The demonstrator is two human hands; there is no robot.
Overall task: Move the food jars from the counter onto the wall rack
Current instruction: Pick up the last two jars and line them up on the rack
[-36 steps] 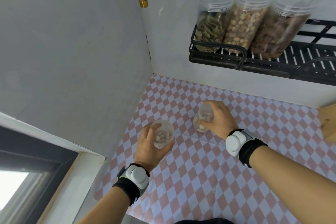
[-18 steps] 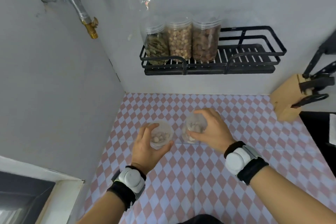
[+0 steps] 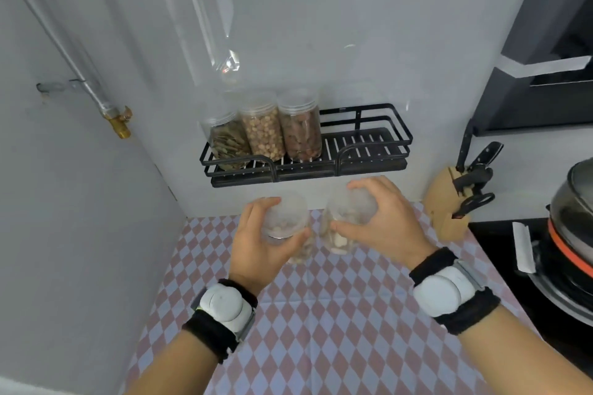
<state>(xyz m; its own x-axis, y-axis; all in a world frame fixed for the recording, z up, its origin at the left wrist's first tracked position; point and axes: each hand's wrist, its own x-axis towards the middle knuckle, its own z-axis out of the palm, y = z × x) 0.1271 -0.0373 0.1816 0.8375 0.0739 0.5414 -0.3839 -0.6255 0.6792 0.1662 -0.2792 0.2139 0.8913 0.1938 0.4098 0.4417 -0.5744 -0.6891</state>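
Likely home kitchen: knife block (image 3: 449,202), wall rack (image 3: 369,151)

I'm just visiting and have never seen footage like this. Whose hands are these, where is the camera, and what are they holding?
There is no robot here. A person wears a camera on the head, so you look down along both arms. White devices are strapped to the wrists. The left hand grips one clear jar and the right hand grips another clear jar, fingers wrapped around each. Both hold pale food. They are above a checkered counter. On the wall hangs a black rack with three filled jars at its left end; its right part is free.
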